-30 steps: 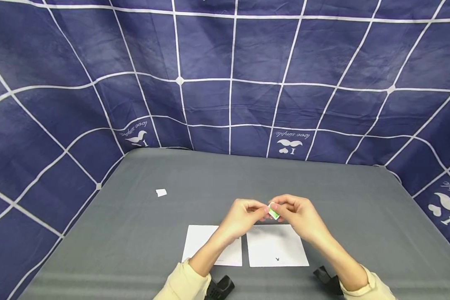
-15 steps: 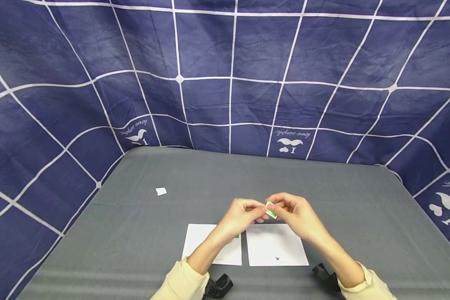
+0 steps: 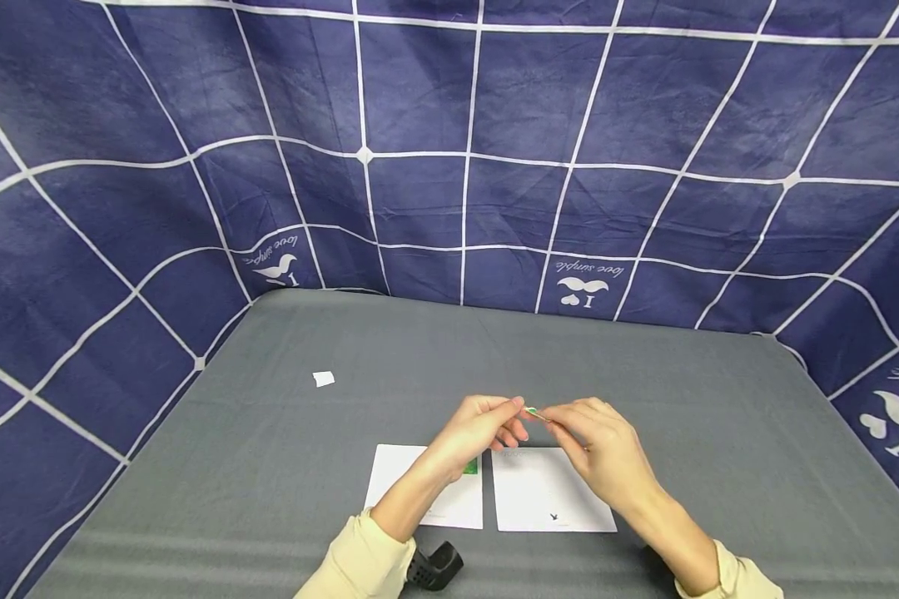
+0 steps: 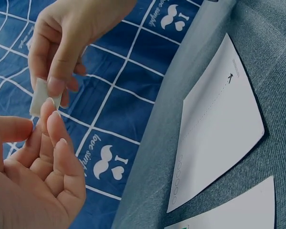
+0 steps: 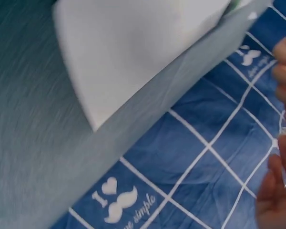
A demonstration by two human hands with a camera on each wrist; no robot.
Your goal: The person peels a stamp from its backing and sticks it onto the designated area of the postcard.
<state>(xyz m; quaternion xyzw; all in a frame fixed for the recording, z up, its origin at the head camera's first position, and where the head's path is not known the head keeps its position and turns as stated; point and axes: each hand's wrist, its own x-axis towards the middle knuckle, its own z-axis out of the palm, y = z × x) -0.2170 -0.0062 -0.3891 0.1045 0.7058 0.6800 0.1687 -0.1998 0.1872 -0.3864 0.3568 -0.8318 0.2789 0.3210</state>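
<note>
Between the two hands, above the far edge of the sheets, is a small green-and-white piece of paper (image 3: 533,412), seen nearly edge-on in the head view. Its off-white side (image 4: 40,98) faces the left wrist view. My right hand (image 3: 603,445) pinches it between thumb and fingers. The left hand (image 3: 475,428) has its thumb and index fingertip together at the piece's near corner, while the other fingers are loosely curled. Below lie two white sheets, the right sheet (image 3: 550,491) with a small dark mark and the left sheet (image 3: 457,503) partly covered by the left forearm.
A green patch (image 3: 470,467) shows on the left sheet's far right corner. One small white scrap (image 3: 324,378) lies far left on the grey tabletop (image 3: 389,358). Behind hangs a blue curtain (image 3: 419,200) with white lines. A black wrist device (image 3: 436,567) sits under the left sleeve.
The right hand has turned over, tilting the paper piece from face-up to nearly edge-on. The left hand's lower fingers have spread, and its forearm uncovers more of the green patch.
</note>
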